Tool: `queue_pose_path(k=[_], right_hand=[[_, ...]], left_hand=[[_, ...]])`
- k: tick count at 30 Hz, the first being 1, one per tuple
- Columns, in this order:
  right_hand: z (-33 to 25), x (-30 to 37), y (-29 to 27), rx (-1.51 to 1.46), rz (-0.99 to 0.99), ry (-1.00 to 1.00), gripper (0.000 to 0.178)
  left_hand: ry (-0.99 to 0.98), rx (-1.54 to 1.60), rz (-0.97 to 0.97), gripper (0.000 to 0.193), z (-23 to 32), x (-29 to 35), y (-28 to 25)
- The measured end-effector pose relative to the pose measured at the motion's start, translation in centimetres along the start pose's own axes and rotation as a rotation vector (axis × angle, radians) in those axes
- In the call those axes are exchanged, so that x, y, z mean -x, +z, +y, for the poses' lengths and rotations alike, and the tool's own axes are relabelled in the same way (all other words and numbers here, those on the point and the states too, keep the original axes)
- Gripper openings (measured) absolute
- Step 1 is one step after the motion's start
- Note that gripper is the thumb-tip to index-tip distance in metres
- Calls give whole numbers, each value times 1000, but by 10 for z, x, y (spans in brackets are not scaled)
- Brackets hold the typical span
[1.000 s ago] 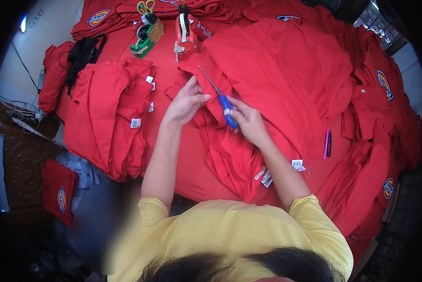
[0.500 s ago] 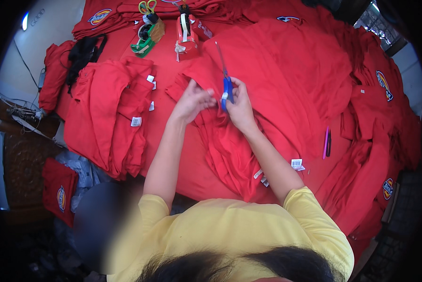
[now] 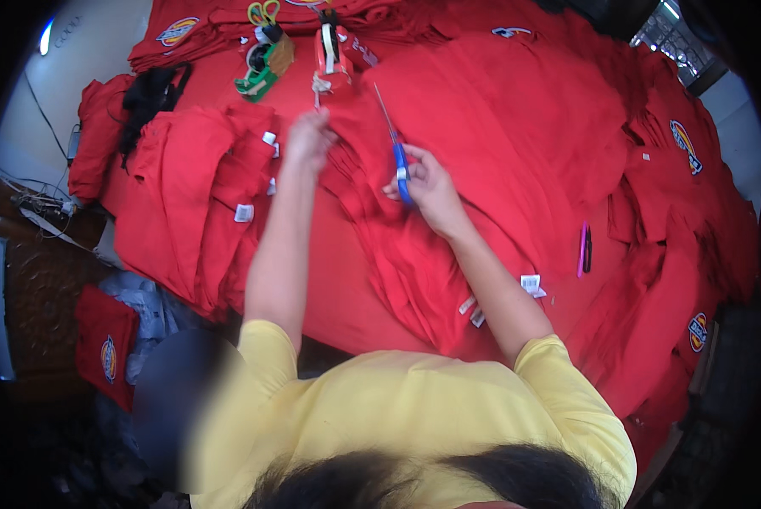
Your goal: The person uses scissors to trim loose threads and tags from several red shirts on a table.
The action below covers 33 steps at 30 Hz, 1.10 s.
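Pinching scissors (image 3: 401,170), the right hand (image 3: 431,191) is over cloth (image 3: 499,144). Left hand (image 3: 309,141), blurred, is near the red dispenser (image 3: 335,84) — grip cannot be told.

A pale wall (image 3: 83,72) rose left of the red-topped table (image 3: 334,310), a white light (image 3: 44,36) shone beyond the table's far left corner, a carved dark-wood panel (image 3: 50,288) stood left of it, a grilled window (image 3: 671,42) glowed past its far right.

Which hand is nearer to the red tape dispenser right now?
Left. The left hand, blurred, is just on the near side of the red tape dispenser; the right hand, holding a blue-handled tool, is farther back and off to the right.
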State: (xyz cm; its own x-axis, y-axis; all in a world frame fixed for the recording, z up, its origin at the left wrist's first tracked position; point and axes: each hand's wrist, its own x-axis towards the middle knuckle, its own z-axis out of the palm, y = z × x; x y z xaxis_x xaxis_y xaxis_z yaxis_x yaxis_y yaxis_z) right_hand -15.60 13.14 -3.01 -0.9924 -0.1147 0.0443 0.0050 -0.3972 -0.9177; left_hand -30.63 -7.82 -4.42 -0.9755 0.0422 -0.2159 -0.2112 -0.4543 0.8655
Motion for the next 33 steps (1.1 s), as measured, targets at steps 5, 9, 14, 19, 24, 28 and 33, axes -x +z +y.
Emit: queue_pose_path(k=[5, 9, 14, 19, 24, 28, 33], right_hand=[[-88, 63, 4, 88, -2, -25, 54], [-109, 134, -37, 317, 201, 12, 52], [-69, 206, -37, 288, 298, 113, 53], [-32, 237, -2, 790, 89, -41, 61], [-20, 252, 2, 1341, -240, -250, 65], [-11, 234, -21, 1203, -265, -253, 61], [-101, 147, -15, 448, -185, -139, 42]], left_hand=[[138, 371, 161, 16, 93, -77, -104], [344, -737, 285, 63, 67, -49, -50], [796, -1360, -418, 62, -47, 113, 64], [943, -1699, -831, 54, -91, 251, 34], [739, -1630, -968, 47, -89, 321, -38], [683, -1465, -688, 32, -87, 342, -51], [292, -982, -142, 27, -94, 325, -26]])
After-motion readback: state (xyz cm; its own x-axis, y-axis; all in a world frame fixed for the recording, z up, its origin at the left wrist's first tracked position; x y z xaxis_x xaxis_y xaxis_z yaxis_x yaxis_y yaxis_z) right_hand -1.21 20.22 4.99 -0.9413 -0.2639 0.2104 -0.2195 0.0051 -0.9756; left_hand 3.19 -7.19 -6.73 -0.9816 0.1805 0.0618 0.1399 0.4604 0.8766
